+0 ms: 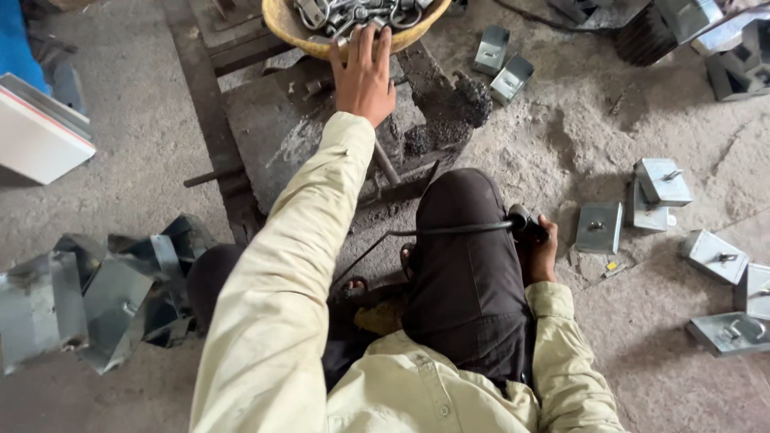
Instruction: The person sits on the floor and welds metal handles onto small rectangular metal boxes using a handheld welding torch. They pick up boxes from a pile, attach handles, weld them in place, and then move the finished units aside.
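Fingers of the left hand (365,76) spread flat over the near rim of the yellow basin (298,32) at the top centre of the frame, touching the metal hooks (353,12) heaped inside but closed on none. Lower right of centre, the right hand (541,252) is clenched round the black tool handle (525,224) beside the knee. To pick cleanly, I judge it best to pinch a single hook and lift it straight up, so tangled neighbours fall away.
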